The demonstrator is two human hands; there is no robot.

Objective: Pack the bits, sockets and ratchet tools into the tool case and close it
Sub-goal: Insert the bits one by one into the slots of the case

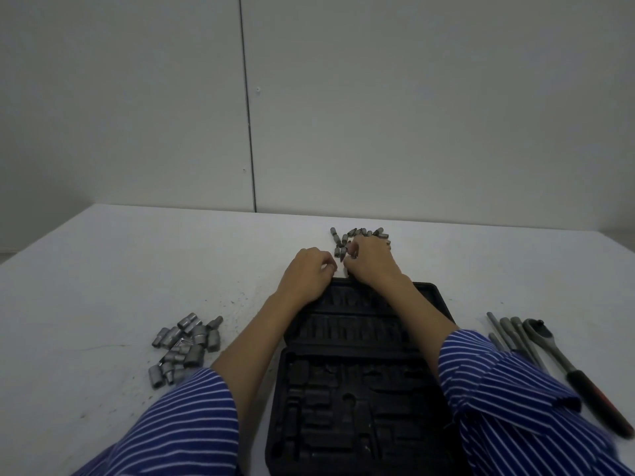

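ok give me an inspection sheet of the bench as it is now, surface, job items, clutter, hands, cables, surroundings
surface: white table, dark specks and scuffs on its left part
job's things: black tool case open in the middle, slots look unfilled; bits loose beyond the case; sockets heaped to its left; extension bars and ratchet to its right
clutter: nothing seen
grippers: left hand fingers curled at the case's far edge, contents not visible; right hand fingers curled at the bits, whether it pinches one is unclear
cables: nothing seen
surroundings: plain grey wall with a vertical seam
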